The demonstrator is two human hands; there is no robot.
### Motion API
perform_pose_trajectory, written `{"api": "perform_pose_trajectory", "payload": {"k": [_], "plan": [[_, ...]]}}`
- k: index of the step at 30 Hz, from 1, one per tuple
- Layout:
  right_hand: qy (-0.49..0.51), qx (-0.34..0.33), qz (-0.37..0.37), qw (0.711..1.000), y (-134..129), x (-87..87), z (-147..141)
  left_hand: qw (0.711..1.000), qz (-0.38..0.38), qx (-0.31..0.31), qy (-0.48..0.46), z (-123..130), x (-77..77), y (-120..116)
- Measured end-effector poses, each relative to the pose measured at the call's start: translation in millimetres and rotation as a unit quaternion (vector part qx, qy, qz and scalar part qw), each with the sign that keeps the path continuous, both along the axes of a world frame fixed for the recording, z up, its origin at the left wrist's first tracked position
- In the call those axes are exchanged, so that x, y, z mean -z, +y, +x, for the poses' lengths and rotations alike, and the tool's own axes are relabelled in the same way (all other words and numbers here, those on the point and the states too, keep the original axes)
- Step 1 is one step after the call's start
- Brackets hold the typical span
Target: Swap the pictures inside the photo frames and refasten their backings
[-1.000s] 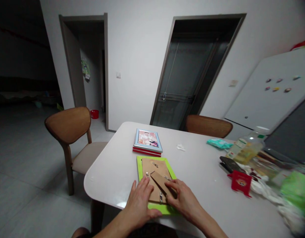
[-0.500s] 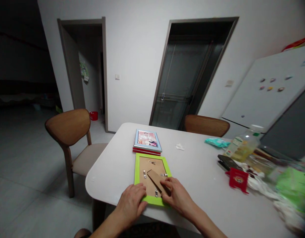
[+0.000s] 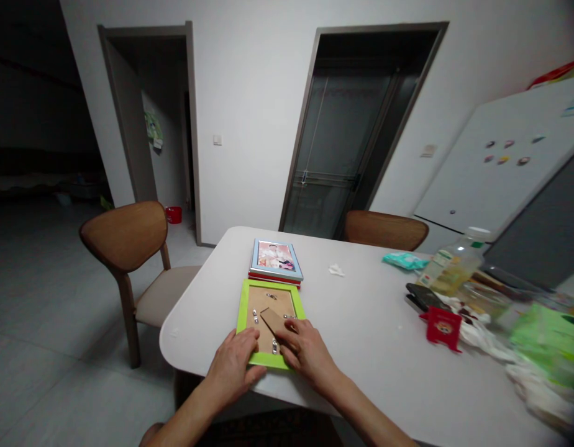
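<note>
A green picture frame (image 3: 243, 310) lies back side up on the table, its brown backing board held by small metal clips. On the backing is a brown easel stand (image 3: 272, 320), its lower part covered by my right hand. My left hand (image 3: 233, 360) grips the lower left corner of the frame, fingers on top and thumb at the near edge. My right hand (image 3: 310, 357) is at the lower right, its fingers closed around the stand's lower end. Just beyond lies a stack of frames, with a light blue photo frame (image 3: 276, 259) on top and a red frame (image 3: 273, 280) beneath.
On the white table (image 3: 352, 347) lie a crumpled tissue (image 3: 336, 270) and a teal packet (image 3: 405, 261). At right are a plastic bottle (image 3: 457, 264), a phone (image 3: 427, 298), a red box-like item (image 3: 443, 328) and a green bag (image 3: 550, 341). Chairs (image 3: 128, 236) stand around.
The green frame has slid left and slightly away from me, closer to the stack, with both hands moving along with it. The view has shifted a little.
</note>
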State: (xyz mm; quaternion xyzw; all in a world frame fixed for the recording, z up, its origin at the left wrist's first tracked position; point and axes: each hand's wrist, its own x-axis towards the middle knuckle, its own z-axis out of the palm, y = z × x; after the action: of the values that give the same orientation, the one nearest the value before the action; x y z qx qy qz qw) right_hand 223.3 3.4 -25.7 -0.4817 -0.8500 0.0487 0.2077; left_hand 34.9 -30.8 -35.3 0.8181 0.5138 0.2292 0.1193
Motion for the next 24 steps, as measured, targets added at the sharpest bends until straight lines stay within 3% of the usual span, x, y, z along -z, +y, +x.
{"api": "perform_pose_trajectory", "payload": {"k": [9,15,21,24], "plan": [[0.045,-0.09,0.005,0.995,21,13.5,-15,1.0,-0.009,0.004,-0.006,-3,2.5,2],[0.037,-0.144,-0.003,0.989,4,10.7,-8,1.0,-0.007,0.004,-0.017,-4,5.0,3],[0.051,-0.137,-0.022,0.989,-5,5.6,-3,1.0,-0.008,0.006,-0.019,-4,4.0,3],[0.069,-0.082,-0.015,0.994,8,8.1,2,1.0,-0.01,0.002,-0.025,-4,3.5,3]]}}
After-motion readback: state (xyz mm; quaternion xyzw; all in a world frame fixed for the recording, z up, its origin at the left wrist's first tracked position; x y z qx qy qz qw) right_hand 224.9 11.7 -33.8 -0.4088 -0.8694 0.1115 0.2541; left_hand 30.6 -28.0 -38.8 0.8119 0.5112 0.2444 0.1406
